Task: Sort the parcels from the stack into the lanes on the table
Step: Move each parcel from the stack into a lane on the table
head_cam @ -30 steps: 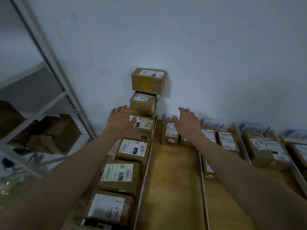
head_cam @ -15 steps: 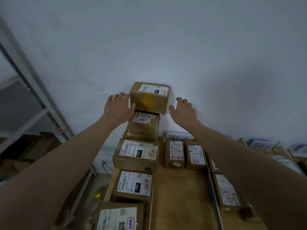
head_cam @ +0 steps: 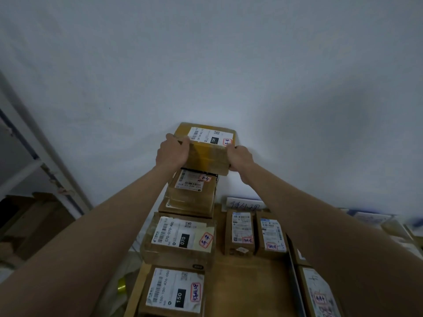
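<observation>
Clasping the top parcel (head_cam: 207, 152) — left hand (head_cam: 172, 154), right hand (head_cam: 240, 157), each grip holding its sides.

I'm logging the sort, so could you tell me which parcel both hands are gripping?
The topmost parcel of the stack by the wall: left hand and right hand clasp its sides; the others lie untouched.

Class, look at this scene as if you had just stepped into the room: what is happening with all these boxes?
A person is sorting parcels. Both hands grip the top brown cardboard parcel with a white label on a stack against the white wall: the left hand on its left side, the right hand on its right. It sits on or just above the next labelled brown parcel in the stack. Two small labelled parcels already stand in a lane on the wooden table.
</observation>
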The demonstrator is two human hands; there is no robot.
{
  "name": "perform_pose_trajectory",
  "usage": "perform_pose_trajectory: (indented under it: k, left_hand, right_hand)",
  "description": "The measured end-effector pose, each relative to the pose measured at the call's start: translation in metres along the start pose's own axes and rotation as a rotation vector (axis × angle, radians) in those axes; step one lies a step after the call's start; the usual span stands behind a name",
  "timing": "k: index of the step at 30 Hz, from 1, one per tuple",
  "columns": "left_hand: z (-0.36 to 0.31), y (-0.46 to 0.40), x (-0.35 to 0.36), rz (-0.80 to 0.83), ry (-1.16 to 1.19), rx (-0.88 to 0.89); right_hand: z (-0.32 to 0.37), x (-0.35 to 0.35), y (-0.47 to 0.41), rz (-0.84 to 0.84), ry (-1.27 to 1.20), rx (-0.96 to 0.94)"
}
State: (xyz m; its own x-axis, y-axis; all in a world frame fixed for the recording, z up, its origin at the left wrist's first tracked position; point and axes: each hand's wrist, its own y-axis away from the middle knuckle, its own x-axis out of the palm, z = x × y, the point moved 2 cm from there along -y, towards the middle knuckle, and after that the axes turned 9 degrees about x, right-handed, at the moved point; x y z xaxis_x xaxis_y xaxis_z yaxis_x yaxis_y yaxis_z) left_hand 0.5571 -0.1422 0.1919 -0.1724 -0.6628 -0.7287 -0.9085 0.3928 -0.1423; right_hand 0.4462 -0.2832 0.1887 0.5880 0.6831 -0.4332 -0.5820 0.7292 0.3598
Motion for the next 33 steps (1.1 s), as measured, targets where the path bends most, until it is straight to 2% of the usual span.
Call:
perform_pose_trajectory:
  k: [7,10,12,16,20,23,28,31,33]
  left_hand:
    - [-0.014,0.019,-0.024,-0.033,0.312,0.000]
    - [-0.027,0.030,-0.043,-0.012,0.288,0.098]
    - [-0.037,0.040,-0.055,0.028,0.235,0.188]
    - [-0.053,0.069,-0.072,0.124,0.185,0.299]
    - [-0.057,0.099,-0.081,0.305,0.212,0.331]
    - [-0.060,0.123,-0.082,0.387,0.265,0.329]
    - [-0.065,0.176,-0.066,0.486,0.202,0.324]
    - [-0.067,0.210,-0.045,0.421,0.079,0.317]
    - [-0.067,0.232,-0.030,0.381,-0.023,0.385]
  right_hand:
    - [-0.003,-0.028,0.030,0.072,-0.160,-0.026]
    - [-0.006,-0.050,0.052,0.161,-0.198,-0.023]
    - [-0.009,-0.063,0.065,0.190,-0.190,-0.015]
    - [-0.021,-0.093,0.091,0.136,-0.126,-0.012]
    - [-0.042,-0.118,0.135,0.361,-0.088,-0.015]
    - [-0.065,-0.130,0.167,0.429,-0.026,-0.005]
    - [-0.110,-0.140,0.201,0.298,-0.065,0.046]
    - [-0.142,-0.145,0.216,0.189,-0.017,0.065]
    - [-0.163,-0.148,0.222,0.123,-0.019,0.080]
